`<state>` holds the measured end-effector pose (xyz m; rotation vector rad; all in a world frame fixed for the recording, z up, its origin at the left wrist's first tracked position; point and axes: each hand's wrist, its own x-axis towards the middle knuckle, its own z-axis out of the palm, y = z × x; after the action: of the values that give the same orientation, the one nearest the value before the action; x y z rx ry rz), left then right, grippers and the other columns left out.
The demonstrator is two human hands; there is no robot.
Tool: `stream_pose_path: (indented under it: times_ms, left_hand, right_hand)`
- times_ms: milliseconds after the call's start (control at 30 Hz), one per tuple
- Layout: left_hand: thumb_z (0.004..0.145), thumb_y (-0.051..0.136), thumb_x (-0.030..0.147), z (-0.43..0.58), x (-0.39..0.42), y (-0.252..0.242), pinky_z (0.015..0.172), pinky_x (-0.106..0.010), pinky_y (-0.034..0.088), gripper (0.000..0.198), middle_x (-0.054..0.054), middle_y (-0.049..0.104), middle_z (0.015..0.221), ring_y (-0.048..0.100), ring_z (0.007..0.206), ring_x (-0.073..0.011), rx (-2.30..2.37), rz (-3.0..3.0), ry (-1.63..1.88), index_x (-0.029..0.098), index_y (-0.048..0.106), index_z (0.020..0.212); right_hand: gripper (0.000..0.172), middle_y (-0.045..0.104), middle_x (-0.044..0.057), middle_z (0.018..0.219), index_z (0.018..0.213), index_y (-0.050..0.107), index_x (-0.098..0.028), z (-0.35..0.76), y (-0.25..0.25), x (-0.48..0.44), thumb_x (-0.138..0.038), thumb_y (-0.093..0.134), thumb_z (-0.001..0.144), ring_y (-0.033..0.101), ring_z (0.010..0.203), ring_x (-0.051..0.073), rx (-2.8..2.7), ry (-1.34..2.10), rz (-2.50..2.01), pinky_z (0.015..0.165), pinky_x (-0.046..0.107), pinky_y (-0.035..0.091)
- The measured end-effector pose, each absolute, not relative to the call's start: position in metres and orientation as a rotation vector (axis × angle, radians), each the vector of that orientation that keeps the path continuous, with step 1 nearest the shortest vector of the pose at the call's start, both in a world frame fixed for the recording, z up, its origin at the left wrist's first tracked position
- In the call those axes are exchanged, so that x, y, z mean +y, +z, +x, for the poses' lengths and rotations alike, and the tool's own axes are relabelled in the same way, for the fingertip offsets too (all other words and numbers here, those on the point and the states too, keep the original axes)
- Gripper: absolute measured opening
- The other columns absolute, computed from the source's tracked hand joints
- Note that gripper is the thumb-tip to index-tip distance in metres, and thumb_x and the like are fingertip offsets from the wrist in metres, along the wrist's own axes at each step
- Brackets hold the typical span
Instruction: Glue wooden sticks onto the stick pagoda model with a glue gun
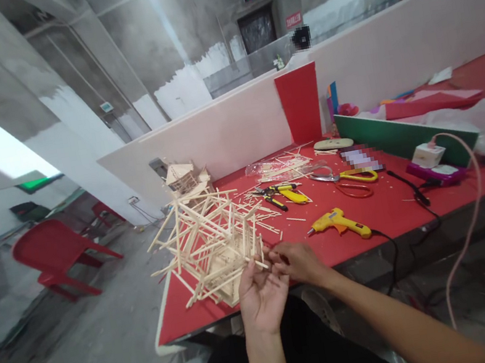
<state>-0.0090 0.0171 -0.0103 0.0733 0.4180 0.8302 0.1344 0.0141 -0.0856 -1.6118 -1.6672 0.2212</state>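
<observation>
A tangled model of thin wooden sticks (208,240) lies on the red table (370,215) near its left front corner. My left hand (260,296) is palm up at the table's edge, fingers curled against the model's near side. My right hand (296,261) sits right beside it, fingers pinched together at the sticks by the left fingertips. What the pinch holds is too small to make out. A yellow glue gun (338,222) lies on the table just right of my hands.
Yellow-handled pliers (284,193), scissors (347,177), loose sticks (280,168) and a smaller stick model (183,178) lie farther back. A green board (397,138), power strip (434,163) and cables occupy the right. A white partition (233,127) backs the table. Red chairs (56,255) stand at left.
</observation>
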Motion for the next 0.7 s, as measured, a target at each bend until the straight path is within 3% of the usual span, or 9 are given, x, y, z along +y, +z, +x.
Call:
stream_pose_path:
  times_ms: [133, 333, 567, 700]
  left_hand:
    - [0.083, 0.056, 0.016, -0.011, 0.018, -0.012, 0.075, -0.026, 0.051, 0.017, -0.012, 0.071, 0.095, 0.064, 0.093, -0.0182, 0.415, 0.092, 0.810, 0.014, 0.072, 0.078]
    - [0.083, 0.053, 0.012, -0.007, 0.014, -0.002, 0.077, -0.028, 0.052, 0.017, -0.008, 0.071, 0.080, 0.067, 0.081, -0.0156, 0.445, 0.102, 0.877, 0.013, 0.070, 0.077]
    - [0.085, 0.048, 0.013, -0.006, 0.014, 0.002, 0.074, -0.022, 0.053, 0.017, -0.004, 0.067, 0.071, 0.066, 0.073, -0.0121, 0.496, 0.000, 0.839, 0.014, 0.065, 0.081]
    - [0.084, 0.051, 0.015, -0.006, 0.014, 0.000, 0.078, -0.022, 0.052, 0.015, -0.006, 0.067, 0.080, 0.065, 0.083, -0.0136, 0.479, -0.001, 0.843, 0.014, 0.065, 0.086]
  right_hand:
    - [0.023, 0.062, 0.006, 0.086, 0.094, 0.060, -0.018, 0.137, -0.074, 0.000, -0.025, 0.043, 0.082, 0.057, 0.076, 0.015, -1.519, 0.141, -1.469, 0.068, 0.026, 0.044]
    - [0.044, 0.059, 0.008, 0.110, 0.113, 0.060, -0.024, 0.127, -0.023, -0.018, -0.033, 0.064, 0.070, 0.056, 0.102, 0.024, -1.541, 0.015, -0.986, 0.088, 0.041, 0.045]
    - [0.024, 0.069, 0.003, 0.106, 0.104, 0.064, -0.025, 0.117, -0.009, -0.003, -0.025, 0.061, 0.080, 0.059, 0.102, 0.019, -1.676, 0.080, -0.843, 0.097, 0.042, 0.043]
    - [0.035, 0.069, 0.006, 0.107, 0.116, 0.059, -0.022, 0.117, -0.015, -0.001, -0.028, 0.059, 0.081, 0.057, 0.108, 0.021, -1.679, 0.163, -0.857, 0.097, 0.043, 0.043]
